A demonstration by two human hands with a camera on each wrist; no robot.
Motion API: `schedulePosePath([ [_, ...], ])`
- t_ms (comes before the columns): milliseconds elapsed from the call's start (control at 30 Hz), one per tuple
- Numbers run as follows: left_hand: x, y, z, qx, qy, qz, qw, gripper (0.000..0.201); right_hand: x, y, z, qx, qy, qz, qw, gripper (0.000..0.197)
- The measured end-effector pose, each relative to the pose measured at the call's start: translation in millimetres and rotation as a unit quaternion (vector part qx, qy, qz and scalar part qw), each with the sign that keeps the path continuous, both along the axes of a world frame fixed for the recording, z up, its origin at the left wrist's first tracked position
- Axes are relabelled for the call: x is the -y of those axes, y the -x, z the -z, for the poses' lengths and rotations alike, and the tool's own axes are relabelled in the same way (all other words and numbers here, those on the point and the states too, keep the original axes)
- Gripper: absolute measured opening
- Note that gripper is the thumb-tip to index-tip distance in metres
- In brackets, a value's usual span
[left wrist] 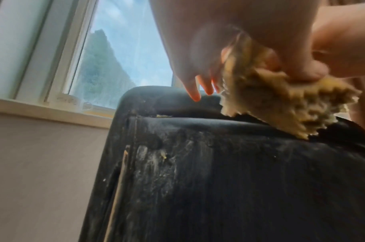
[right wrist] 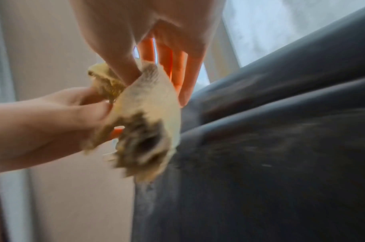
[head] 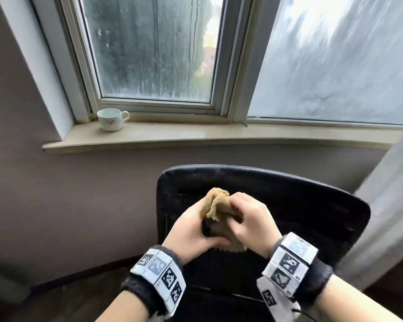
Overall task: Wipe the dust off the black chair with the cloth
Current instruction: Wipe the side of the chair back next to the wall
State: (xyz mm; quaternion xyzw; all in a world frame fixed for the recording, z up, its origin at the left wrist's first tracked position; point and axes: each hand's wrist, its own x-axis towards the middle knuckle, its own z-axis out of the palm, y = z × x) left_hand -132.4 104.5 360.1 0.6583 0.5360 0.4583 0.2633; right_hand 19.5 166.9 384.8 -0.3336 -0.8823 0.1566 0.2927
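The black chair (head: 289, 205) stands below the window, its backrest facing me, scuffed and streaked with pale dust (left wrist: 156, 163). A crumpled tan cloth (head: 219, 205) is held just above the backrest, between both hands. My left hand (head: 191, 228) grips its lower left part with curled fingers. My right hand (head: 247, 217) pinches its upper right part. In the right wrist view the cloth (right wrist: 148, 114) shows a dark dirty patch at its lower end, and the right thumb presses into its top. In the left wrist view the cloth (left wrist: 280, 104) hangs over the chair's top edge (left wrist: 177, 96).
A white cup (head: 111, 119) stands at the left end of the beige windowsill (head: 196, 135). A pale curtain (head: 386, 205) hangs at the right, close to the chair. A grey wall lies left of the chair, with dark floor below.
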Motion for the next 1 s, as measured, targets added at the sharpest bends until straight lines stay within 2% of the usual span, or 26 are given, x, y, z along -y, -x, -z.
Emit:
schedulePosePath([
  [33,2.0,4.9,2.9,0.041,-0.003,-0.031,0.999,0.064,2.2,14.1,-1.8,0.012,0.013,-0.03,0.999,0.021],
  [133,9.1,29.2,15.0,0.097,-0.025,-0.118,0.988,0.061,1.6,44.9,-3.9,0.049,0.084,-0.106,0.99,0.013],
  [233,20.6,50.2,33.1,0.119,0.046,-0.179,0.975,0.036,-2.0,75.0,-4.1,0.089,0.153,-0.158,0.971,0.008],
  [300,26.0,61.0,44.3,0.148,0.064,-0.248,0.955,0.033,-8.3,91.7,-7.2,0.1,0.162,-0.178,0.965,0.014],
  [333,28.1,68.2,48.6,0.164,0.07,-0.304,0.936,0.034,-14.7,100.8,-9.2,0.086,0.129,-0.169,0.973,0.017],
  [433,26.9,90.1,49.5,0.179,0.101,-0.482,0.852,0.028,-49.0,122.4,-19.0,0.061,-0.067,-0.099,0.991,0.024],
  [533,13.8,106.6,45.6,0.191,0.064,-0.534,0.821,0.042,-74.3,134.7,-21.6,0.197,-0.145,-0.1,0.964,0.037],
  [600,4.6,106.3,46.0,0.168,0.012,-0.547,0.82,0.039,-77.8,133.3,-15.7,0.292,-0.177,-0.133,0.931,0.049],
  [667,-2.1,90.0,47.4,0.109,-0.044,-0.52,0.846,0.035,-71.9,117.5,-8.0,0.367,-0.251,-0.155,0.882,0.064],
  [733,-11.8,71.3,55.7,0.04,-0.076,-0.476,0.875,0.04,-65.0,106.6,-5.2,0.386,-0.314,-0.157,0.853,0.07],
  [767,-24.1,67.1,82.5,0.015,-0.073,-0.492,0.867,0.046,-76.8,117.8,14.7,0.396,-0.331,-0.179,0.838,0.071],
  [833,-27.7,54.3,85.4,-0.037,-0.092,-0.474,0.875,0.053,-73.8,114.8,6.9,0.399,-0.348,-0.166,0.832,0.076],
  [900,-25.6,44.7,92.9,-0.052,-0.114,-0.468,0.875,0.051,-74.9,112.7,4.8,0.388,-0.367,-0.157,0.831,0.08],
  [1000,-20.6,37.3,128.4,-0.063,-0.111,-0.456,0.881,0.047,-82.4,116.1,15.1,0.386,-0.371,-0.154,0.831,0.091],
])
